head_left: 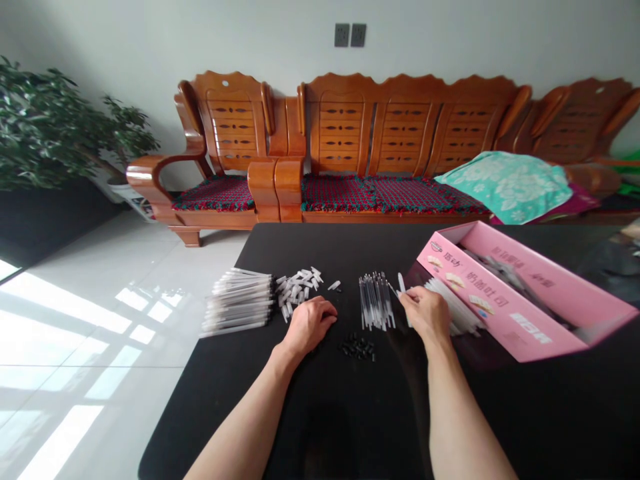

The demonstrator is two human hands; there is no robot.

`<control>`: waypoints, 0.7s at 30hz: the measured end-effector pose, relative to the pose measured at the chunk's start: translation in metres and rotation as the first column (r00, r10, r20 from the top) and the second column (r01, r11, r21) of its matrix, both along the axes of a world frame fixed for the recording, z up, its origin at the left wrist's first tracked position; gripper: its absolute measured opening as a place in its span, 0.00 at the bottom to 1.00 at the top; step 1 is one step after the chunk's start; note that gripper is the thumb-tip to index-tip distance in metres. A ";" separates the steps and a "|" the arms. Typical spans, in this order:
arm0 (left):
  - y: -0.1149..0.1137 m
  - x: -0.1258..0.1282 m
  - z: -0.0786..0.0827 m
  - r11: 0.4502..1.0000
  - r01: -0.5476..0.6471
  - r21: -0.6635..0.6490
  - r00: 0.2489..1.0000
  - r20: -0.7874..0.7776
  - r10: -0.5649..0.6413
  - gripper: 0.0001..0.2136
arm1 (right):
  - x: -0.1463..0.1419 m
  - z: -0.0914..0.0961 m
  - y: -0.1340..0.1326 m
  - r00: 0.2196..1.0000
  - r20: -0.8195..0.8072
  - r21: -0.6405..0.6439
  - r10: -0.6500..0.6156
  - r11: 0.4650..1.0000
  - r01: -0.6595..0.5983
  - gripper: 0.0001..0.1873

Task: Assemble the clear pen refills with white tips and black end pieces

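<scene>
Black table (310,248): pink box (505,312) beside tubes (459,312)

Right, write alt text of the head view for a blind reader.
A person's left hand rests on a black table beside small white plastic pieces, while the right hand touches a slim white tube near thin black-and-clear pen refills. A long, open pink cardboard box sits at right.

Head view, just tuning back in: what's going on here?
A person's right hand has its fingertips at a slim white tube; whether it is gripped is unclear. The left hand is curled beside small white pieces. Dark-tipped refills lie between the hands, with small black pieces nearer the person.
</scene>
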State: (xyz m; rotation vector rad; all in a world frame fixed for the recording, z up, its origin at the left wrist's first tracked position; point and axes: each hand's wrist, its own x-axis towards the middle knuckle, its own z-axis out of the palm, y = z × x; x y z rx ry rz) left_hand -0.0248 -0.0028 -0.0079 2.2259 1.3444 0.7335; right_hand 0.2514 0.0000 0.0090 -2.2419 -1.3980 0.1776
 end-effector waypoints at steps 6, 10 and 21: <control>0.001 0.004 0.004 0.998 -0.047 -0.037 0.992 0.114 0.051 0.04 | -0.024 -0.008 0.001 0.514 -0.805 0.310 0.296 0.949 -0.062 0.16; 0.000 0.007 0.007 0.992 -0.075 -0.105 0.968 0.233 0.098 0.05 | -0.048 -0.007 -0.002 0.104 -0.928 0.350 0.358 0.933 -0.086 0.15; -0.002 0.013 0.007 0.998 -0.063 0.000 0.998 0.012 0.063 0.05 | -0.047 -0.018 0.006 0.275 -0.888 0.425 0.369 0.887 0.182 0.14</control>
